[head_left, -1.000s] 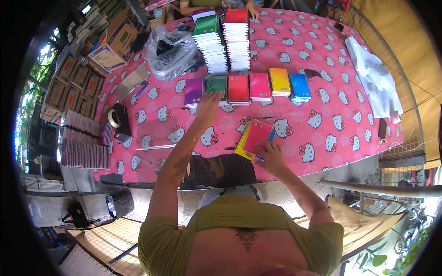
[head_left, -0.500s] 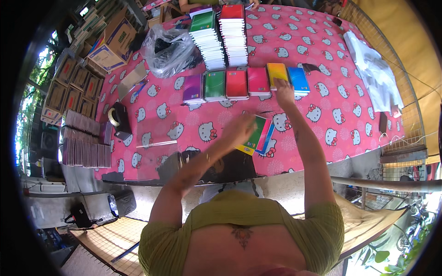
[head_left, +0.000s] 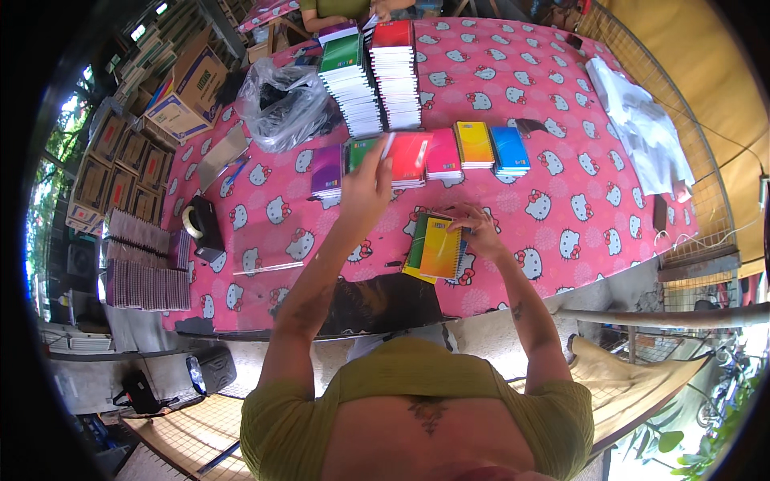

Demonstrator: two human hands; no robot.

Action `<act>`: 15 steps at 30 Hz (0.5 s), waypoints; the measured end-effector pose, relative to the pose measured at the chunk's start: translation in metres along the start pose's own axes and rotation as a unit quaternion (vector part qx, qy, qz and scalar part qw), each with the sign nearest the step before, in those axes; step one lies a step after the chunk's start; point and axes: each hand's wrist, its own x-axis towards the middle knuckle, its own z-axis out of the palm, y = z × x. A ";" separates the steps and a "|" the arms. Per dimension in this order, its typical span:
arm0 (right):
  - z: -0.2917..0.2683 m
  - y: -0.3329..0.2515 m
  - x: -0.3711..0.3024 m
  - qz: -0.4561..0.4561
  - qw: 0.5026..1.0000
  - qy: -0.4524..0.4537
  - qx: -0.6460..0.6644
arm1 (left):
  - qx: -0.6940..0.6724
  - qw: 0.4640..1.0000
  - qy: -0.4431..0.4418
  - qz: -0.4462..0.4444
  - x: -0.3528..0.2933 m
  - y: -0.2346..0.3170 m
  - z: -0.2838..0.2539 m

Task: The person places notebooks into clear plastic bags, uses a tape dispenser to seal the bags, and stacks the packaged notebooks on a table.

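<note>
My left hand [head_left: 367, 192] pinches the left edge of a red spiral notebook [head_left: 411, 151], which is tilted over the red stack in the row. Its fingers partly cover the green stack [head_left: 358, 150]. Nearer to me lies a small fanned pile of notebooks, with a yellow notebook [head_left: 441, 247] on top and a green notebook [head_left: 415, 250] showing beneath it. My right hand [head_left: 475, 230] is at the pile's upper right edge, fingers spread. The row also has purple [head_left: 326, 167], pink [head_left: 443, 152], yellow [head_left: 473, 143] and blue [head_left: 509, 148] stacks.
Two tall notebook stacks [head_left: 395, 84] stand behind the row, beside a clear plastic bag [head_left: 281, 108]. A tape dispenser [head_left: 204, 224], bundled notebooks [head_left: 148, 276] and cardboard boxes [head_left: 188, 92] are at left. White plastic sheets [head_left: 638, 120] lie at right. Another person's hands [head_left: 385, 8] show at the far edge.
My right hand has come from the yellow stack to the near pile, where a yellow notebook now lies on top. My left hand has gone from the pile to the red stack, taking a red notebook.
</note>
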 end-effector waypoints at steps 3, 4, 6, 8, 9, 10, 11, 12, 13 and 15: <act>-0.009 -0.002 0.003 0.008 0.993 -0.078 0.084 | 0.020 0.989 -0.143 -0.011 -0.017 0.031 -0.039; -0.012 -0.001 0.008 0.015 0.985 -0.101 0.138 | 0.006 0.974 -0.219 -0.060 -0.025 0.030 -0.041; -0.014 0.004 0.033 0.035 0.990 -0.046 0.130 | 0.096 0.906 -0.388 -0.139 -0.032 0.029 -0.012; 0.000 -0.001 0.070 0.057 0.993 0.105 0.018 | 0.186 0.836 -0.492 -0.157 -0.052 0.021 0.044; 0.010 -0.004 0.087 0.032 0.991 0.120 -0.040 | 0.170 0.833 -0.508 -0.141 -0.071 0.000 0.065; 0.017 0.001 0.102 0.013 0.984 0.140 -0.105 | 0.136 0.870 -0.454 -0.136 -0.079 -0.011 0.077; 0.020 0.001 0.113 -0.011 0.973 0.159 -0.166 | 0.105 0.903 -0.395 -0.132 -0.083 -0.016 0.081; 0.014 0.005 0.118 0.005 0.976 0.126 -0.176 | 0.072 0.931 -0.335 -0.125 -0.085 -0.023 0.086; 0.012 0.006 0.120 0.023 0.979 0.089 -0.181 | 0.088 0.926 -0.336 -0.145 -0.073 -0.034 0.080; 0.000 0.000 0.119 0.054 0.989 0.101 -0.096 | 0.175 0.953 -0.237 -0.067 -0.047 -0.073 0.058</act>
